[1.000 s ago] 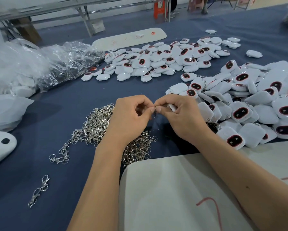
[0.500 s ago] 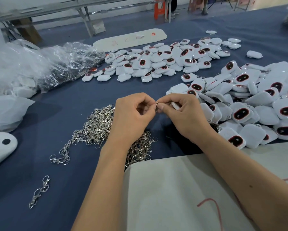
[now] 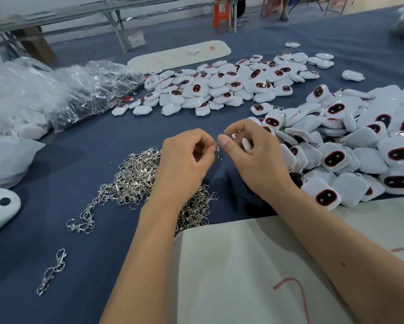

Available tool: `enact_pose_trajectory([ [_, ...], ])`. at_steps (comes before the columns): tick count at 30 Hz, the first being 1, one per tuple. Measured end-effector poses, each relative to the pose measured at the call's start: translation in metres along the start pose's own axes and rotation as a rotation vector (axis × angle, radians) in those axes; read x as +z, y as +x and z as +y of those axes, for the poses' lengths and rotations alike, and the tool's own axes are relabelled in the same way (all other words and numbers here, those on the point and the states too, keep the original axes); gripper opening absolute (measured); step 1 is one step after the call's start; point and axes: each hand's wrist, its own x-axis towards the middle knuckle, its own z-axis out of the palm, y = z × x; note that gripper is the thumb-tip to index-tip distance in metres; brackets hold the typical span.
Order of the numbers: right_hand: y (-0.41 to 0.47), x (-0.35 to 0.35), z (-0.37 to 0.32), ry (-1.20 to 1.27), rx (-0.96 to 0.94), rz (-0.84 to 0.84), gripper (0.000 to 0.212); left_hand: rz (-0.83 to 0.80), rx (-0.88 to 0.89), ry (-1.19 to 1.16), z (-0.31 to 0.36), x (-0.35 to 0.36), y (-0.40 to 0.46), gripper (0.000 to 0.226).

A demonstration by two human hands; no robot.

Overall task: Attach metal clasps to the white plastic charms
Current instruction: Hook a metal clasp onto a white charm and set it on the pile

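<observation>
Left hand point(image 3: 184, 157) pinching metal clasp point(image 3: 218, 152), long axis hanging near vertical between both hands. Right hand point(image 3: 252, 157) curled around white charm point(image 3: 246, 144), just right of clasp. Judged next: close gap sideways, ring to charm loop.

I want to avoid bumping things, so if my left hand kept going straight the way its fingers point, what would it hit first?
Most likely your right hand: the left hand pinches a clasp pointing right, nearly touching the right thumb.
</observation>
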Motion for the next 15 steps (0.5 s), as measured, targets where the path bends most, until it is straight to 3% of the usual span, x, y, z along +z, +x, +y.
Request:
enact_pose_trajectory([
  [2,0.0006,-0.0002,0.0005,0.067,0.059,-0.05,0.024,-0.014,-0.001,0.034,-0.0013,0.0002,0.0004,0.012],
  [4,0.002,0.0,0.0025,0.111,0.094,-0.103,0.022,-0.016,-0.012,0.051,-0.0015,-0.0002,-0.0002,0.013],
  [6,0.0022,-0.0005,0.0042,0.018,0.064,-0.106,0.022,-0.025,-0.017,0.055,-0.0014,-0.0009,-0.0007,0.013],
  [8,0.0013,-0.0003,0.0028,0.003,0.031,-0.073,0.032,-0.042,-0.016,0.055,-0.001,-0.0014,-0.0013,0.014],
  [15,0.0052,-0.0009,0.0059,-0.029,-0.001,0.1,0.026,-0.086,-0.008,0.061,0.0031,-0.0007,-0.0015,0.018],
])
